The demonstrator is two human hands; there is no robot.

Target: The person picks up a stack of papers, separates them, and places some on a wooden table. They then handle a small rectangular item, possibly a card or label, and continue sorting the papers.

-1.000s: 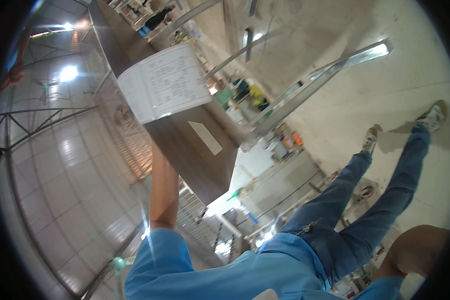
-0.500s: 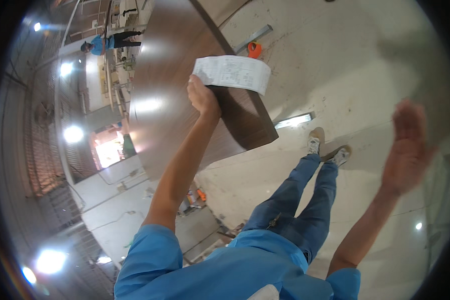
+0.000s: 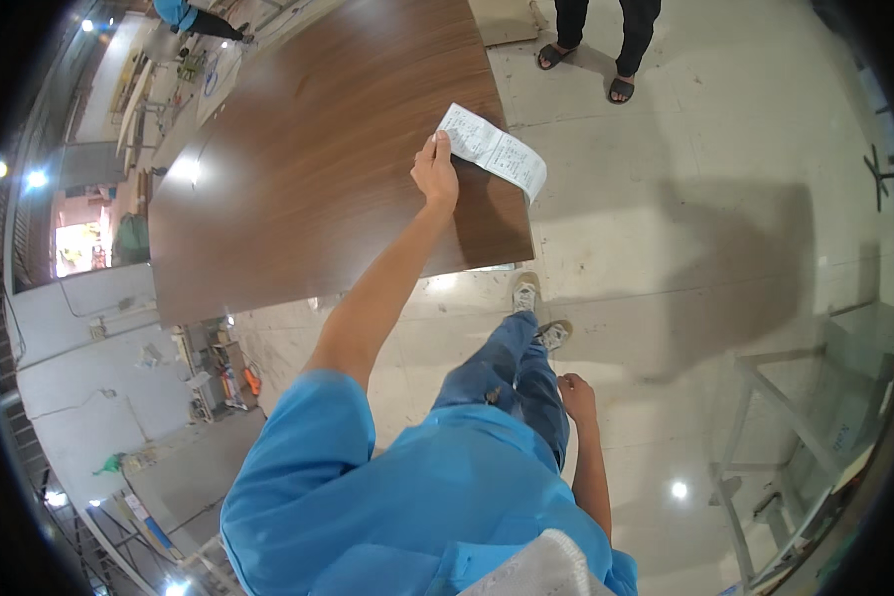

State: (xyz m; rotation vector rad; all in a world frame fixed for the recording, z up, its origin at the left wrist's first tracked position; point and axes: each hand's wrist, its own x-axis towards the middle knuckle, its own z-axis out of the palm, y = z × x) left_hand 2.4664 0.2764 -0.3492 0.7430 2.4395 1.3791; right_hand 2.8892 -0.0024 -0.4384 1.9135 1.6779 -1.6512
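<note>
My left hand (image 3: 435, 177) grips one end of a printed white paper slip (image 3: 492, 151), thumb on top and fingers curled. The slip is creased across and its far end bends downward. Below it lies a large brown wood-grain panel (image 3: 298, 189), whose right edge the slip overhangs. Whether the hand also touches the panel, I cannot tell. My right hand (image 3: 578, 397) hangs low beside my right thigh, its fingers loosely curled in, with nothing visible in them.
Another person's legs and sandals (image 3: 621, 89) stand beyond the panel on the tiled floor. A second person in blue (image 3: 179, 14) is at the far left. A metal-framed stand (image 3: 745, 437) is at the right. Assorted tools (image 3: 233, 372) sit lower left.
My right hand has swung from raised and spread at the right down to my thigh, its fingers now curled. The view has turned, bringing another person's legs in. The slip stays in my left hand.
</note>
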